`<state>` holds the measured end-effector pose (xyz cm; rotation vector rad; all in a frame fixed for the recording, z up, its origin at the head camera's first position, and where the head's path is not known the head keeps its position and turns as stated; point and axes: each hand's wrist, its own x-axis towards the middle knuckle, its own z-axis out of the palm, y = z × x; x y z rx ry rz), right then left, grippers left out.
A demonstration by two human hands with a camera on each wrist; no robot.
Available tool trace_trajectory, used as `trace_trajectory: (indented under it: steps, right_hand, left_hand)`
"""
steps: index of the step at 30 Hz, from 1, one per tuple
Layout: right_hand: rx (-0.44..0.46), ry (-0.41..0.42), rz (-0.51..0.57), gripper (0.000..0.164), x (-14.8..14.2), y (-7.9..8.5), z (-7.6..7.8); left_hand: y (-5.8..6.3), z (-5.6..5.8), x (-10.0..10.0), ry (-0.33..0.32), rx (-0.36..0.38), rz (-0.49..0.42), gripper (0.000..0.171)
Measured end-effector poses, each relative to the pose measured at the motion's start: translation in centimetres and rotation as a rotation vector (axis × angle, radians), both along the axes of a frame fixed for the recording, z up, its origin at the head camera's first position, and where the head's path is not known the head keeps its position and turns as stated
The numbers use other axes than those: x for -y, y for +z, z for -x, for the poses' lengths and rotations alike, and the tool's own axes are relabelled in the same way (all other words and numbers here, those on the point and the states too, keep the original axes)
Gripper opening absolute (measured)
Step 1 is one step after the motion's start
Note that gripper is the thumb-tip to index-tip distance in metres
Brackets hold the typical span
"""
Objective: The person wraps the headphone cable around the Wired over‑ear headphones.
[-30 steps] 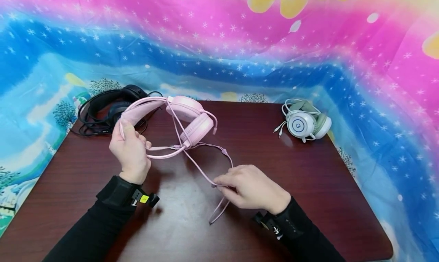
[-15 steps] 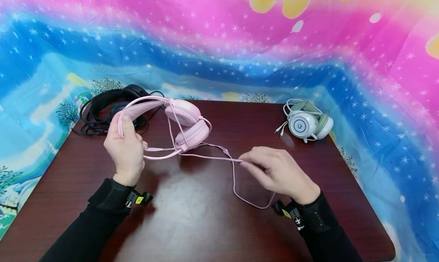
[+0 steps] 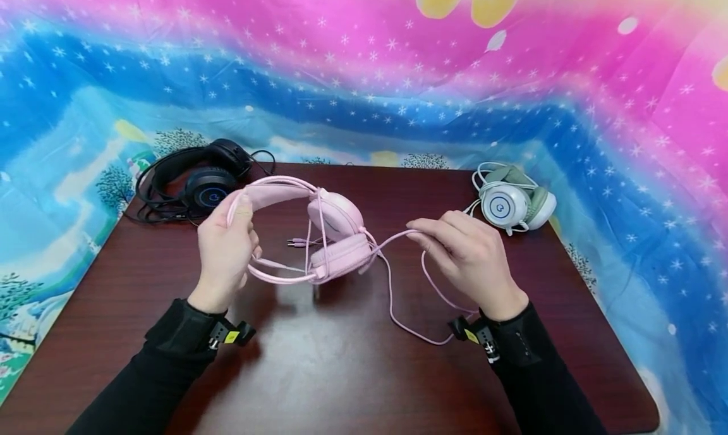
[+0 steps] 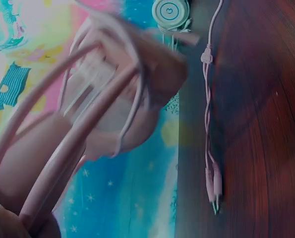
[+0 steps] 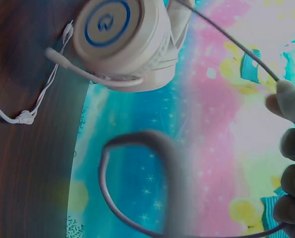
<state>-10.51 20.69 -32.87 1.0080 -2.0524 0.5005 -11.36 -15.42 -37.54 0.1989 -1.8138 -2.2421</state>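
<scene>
My left hand (image 3: pixel 224 251) grips the headband of a pink headset (image 3: pixel 344 258), holding it above the table with the ear cups pointing right. Strands of pink cable (image 3: pixel 392 237) cross over the ear cups. Between thumb and fingers, my right hand (image 3: pixel 472 261) pinches that cable to the right of the headset. A loose loop of it hangs below this hand. In the left wrist view, the cable's two plugs (image 4: pixel 213 186) dangle past a splitter (image 4: pixel 206 55). The right wrist view shows one ear cup (image 5: pixel 120 34) with a blue ring logo and a short microphone boom (image 5: pixel 97 77).
A black headset (image 3: pixel 207 185) lies at the table's back left corner, its cable bunched beside it. At the back right sits a white and green headset (image 3: pixel 506 201) with its cable wound over it. A printed cloth (image 3: pixel 341 100) hangs behind the brown table (image 3: pixel 318 372).
The pink headset and left hand have shifted right, uncovering more of the black headset. The right hand, still pinching the cable, has moved right and up, drawing it past the ear cups.
</scene>
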Motion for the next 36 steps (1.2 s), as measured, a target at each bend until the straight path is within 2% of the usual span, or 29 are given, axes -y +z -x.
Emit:
trace_trajectory:
  steps: [4,8,12,14,18,21,28,36]
  right_hand:
    - [0.009,-0.003,0.031,0.024,0.2,-0.3,0.7]
    - [0.052,0.035,0.023,0.019,0.5,-0.8,1.5]
    - [0.116,0.065,-0.009,0.034,0.8,-1.4,2.3]
    - [0.156,0.066,-0.022,0.035,1.0,-1.9,2.8]
    - [0.25,0.052,-0.044,0.038,1.3,-3.0,3.4]
    - [0.329,0.042,-0.041,0.045,1.5,-3.8,3.4]
    - [0.434,0.036,-0.027,0.043,2.0,-4.8,3.8]
    - [0.661,0.043,-0.012,0.044,2.5,-6.9,3.6]
  left_hand:
    - [0.3,-0.4,-0.2,-0.141,0.099,0.037,0.039]
    - [0.4,-0.7,-0.5,-0.241,0.164,0.081,0.038]
    - [0.4,-0.8,-1.1,-0.333,0.214,0.095,0.038]
    - [0.3,-1.0,-1.3,-0.384,0.233,0.089,0.037]
    - [0.1,-1.1,-1.6,-0.483,0.245,0.026,0.046]
    - [-0.1,-1.2,-1.8,-0.545,0.25,-0.047,0.044]
    - [-0.6,-1.3,-1.8,-0.647,0.247,-0.151,0.038]
    - [-0.8,-1.0,-1.5,-0.735,0.241,-0.312,0.033]
